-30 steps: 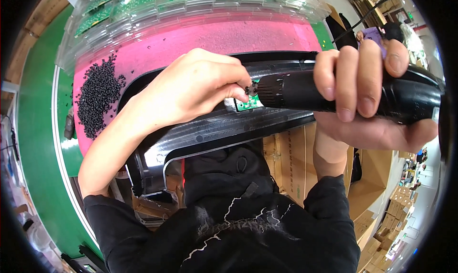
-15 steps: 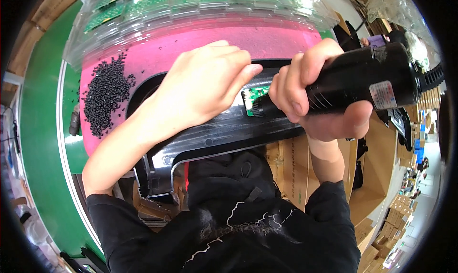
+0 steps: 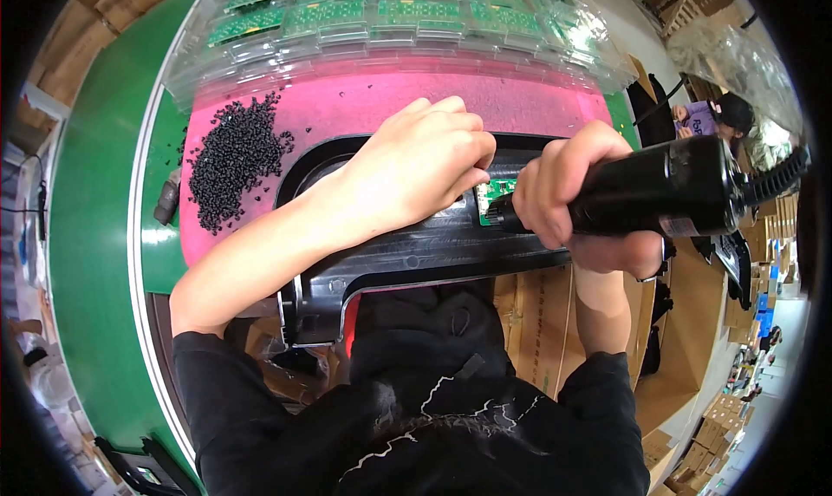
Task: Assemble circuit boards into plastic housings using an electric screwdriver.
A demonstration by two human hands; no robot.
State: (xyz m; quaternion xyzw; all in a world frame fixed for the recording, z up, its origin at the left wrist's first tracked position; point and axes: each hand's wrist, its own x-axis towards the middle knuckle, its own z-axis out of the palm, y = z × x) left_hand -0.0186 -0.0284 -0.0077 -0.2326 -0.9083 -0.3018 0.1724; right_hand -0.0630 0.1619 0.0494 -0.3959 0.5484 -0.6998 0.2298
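My right hand [image 3: 576, 203] is wrapped round a black electric screwdriver [image 3: 654, 188], its tip pointing left onto a small green circuit board [image 3: 495, 189]. That board lies inside a long black plastic housing [image 3: 381, 266], which rests across the near edge of the pink mat. Just left of the board, over the housing, is my left hand [image 3: 416, 162], its fingers curled and pressed together. Whatever those fingers may hold is hidden. The screwdriver's tip and my left fingers cover parts of the board.
A pile of small black screws [image 3: 232, 158] lies on the pink mat [image 3: 347, 97] at the left. Clear plastic trays with green boards [image 3: 416, 36] stand along the back. Open cardboard boxes [image 3: 689, 323] stand at the right. Another person [image 3: 715, 114] is at the far right.
The whole view has shifted, so the scene sits further right and slightly lower. Against the board, the screwdriver's tip and both hands keep nearly the same place.
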